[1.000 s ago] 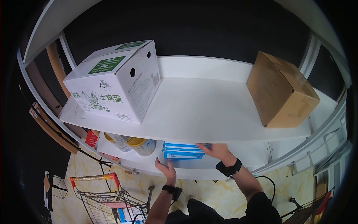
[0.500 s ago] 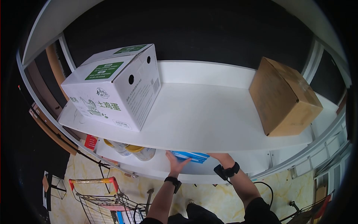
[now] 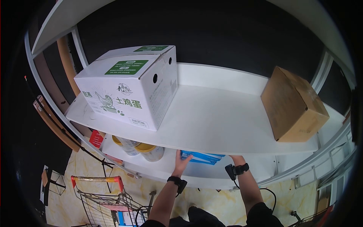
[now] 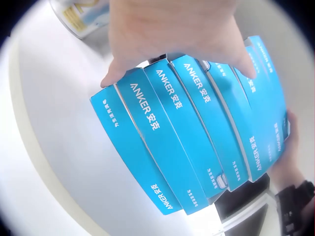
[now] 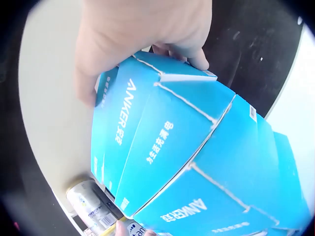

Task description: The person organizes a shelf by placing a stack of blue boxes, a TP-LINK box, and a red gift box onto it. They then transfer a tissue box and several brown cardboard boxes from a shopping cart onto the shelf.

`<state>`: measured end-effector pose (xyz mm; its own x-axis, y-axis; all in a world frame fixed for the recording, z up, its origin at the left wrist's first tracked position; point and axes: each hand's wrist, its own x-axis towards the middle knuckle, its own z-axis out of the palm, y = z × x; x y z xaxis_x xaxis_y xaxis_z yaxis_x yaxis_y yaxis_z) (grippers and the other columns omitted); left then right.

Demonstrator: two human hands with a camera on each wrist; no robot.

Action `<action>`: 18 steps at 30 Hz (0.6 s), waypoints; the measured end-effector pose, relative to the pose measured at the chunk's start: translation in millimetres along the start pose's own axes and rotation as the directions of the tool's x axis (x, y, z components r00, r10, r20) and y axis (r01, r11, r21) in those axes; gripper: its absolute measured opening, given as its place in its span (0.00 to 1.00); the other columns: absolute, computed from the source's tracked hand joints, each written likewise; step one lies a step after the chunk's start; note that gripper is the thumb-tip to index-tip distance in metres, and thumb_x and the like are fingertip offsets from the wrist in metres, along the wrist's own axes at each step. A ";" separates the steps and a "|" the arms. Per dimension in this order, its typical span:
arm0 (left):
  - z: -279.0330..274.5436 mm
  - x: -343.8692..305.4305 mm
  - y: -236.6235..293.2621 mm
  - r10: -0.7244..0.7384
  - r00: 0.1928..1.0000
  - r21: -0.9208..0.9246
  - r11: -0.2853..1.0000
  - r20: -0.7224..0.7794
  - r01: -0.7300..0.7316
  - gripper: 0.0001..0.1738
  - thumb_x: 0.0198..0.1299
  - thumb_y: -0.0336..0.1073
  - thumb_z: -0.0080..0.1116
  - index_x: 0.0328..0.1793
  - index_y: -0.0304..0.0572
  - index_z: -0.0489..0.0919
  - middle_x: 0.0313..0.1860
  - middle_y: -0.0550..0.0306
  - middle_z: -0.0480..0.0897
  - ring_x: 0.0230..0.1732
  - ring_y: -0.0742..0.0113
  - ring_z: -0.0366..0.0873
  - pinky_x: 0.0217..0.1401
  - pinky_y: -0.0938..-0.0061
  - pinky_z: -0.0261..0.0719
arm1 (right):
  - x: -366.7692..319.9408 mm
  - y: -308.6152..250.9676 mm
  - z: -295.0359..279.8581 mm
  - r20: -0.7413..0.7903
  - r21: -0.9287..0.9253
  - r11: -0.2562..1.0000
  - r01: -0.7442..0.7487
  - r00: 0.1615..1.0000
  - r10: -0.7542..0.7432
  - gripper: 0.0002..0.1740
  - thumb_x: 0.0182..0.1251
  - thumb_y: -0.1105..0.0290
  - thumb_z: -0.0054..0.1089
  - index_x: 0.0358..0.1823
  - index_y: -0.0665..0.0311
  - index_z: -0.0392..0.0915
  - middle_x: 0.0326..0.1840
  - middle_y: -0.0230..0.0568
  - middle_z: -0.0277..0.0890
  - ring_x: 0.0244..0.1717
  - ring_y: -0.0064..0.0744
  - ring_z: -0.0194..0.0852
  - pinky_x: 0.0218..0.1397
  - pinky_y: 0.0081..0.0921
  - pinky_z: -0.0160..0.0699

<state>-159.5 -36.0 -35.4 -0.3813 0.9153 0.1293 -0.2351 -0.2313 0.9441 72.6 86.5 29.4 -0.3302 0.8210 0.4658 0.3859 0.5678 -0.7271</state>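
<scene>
- The left hand is grasping the blue boxes at one end, its thumb and fingers spreading across the row in the left wrist view.
- The right hand is grasping the same boxes at the opposite end, thumb on one side and fingers curling over the other; in the head view, the upper shelf is partly hiding it.
- The blue boxes, several slim cartons with white ANKER lettering, are sitting side by side and slightly fanned between the hands, just below the middle of the head view; their panels are concealing what is inside. Whether they are touching the lower shelf, I cannot tell.
- Two cans with yellow lids are standing on that shelf, left of the boxes, their lids covering the contents.
- A red package is showing farther left, near the shelf's end.
- Above, the upper shelf is carrying a white carton at upper left, with green print and round holes in its side; its top is lying closed.
- A brown carton is standing at the right, hiding its contents.
- At lower left, a wire shopping cart with a red-ended handle is holding blue-and-white packages, partly cut off by the frame's bottom edge.
</scene>
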 end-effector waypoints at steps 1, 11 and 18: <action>3.5 -2.9 7.4 -0.016 1.000 -0.028 0.999 0.025 0.017 0.39 0.46 0.25 0.63 0.64 0.40 0.56 0.53 0.55 0.67 0.53 0.68 0.66 0.55 0.73 0.67 | 0.3 2.1 1.9 0.004 -0.004 1.000 -0.031 1.000 0.031 0.19 0.58 0.64 0.58 0.49 0.64 0.72 0.46 0.43 0.74 0.47 0.36 0.71 0.51 0.30 0.71; 0.0 -5.6 8.7 0.038 0.999 -0.017 0.999 -0.001 -0.038 0.38 0.47 0.25 0.62 0.64 0.39 0.54 0.55 0.53 0.65 0.56 0.64 0.63 0.59 0.70 0.63 | -17.0 -1.0 12.7 -0.165 0.692 0.682 -0.236 0.869 0.467 0.24 0.63 0.58 0.50 0.58 0.62 0.65 0.54 0.40 0.68 0.54 0.34 0.66 0.55 0.31 0.67; -3.2 -7.0 -2.2 0.033 0.998 0.041 0.999 0.047 -0.035 0.44 0.45 0.29 0.66 0.64 0.38 0.50 0.55 0.51 0.61 0.58 0.62 0.60 0.59 0.68 0.62 | -60.2 31.3 54.3 0.220 0.850 0.206 -0.485 0.681 0.698 0.28 0.64 0.45 0.39 0.55 0.58 0.65 0.53 0.36 0.68 0.56 0.36 0.64 0.58 0.39 0.62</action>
<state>-159.2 -43.0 -39.4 -0.3467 0.9216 0.1743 -0.1852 -0.2495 0.9505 57.8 51.5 -48.8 -0.1449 0.9426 -0.3010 -0.4929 -0.3325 -0.8041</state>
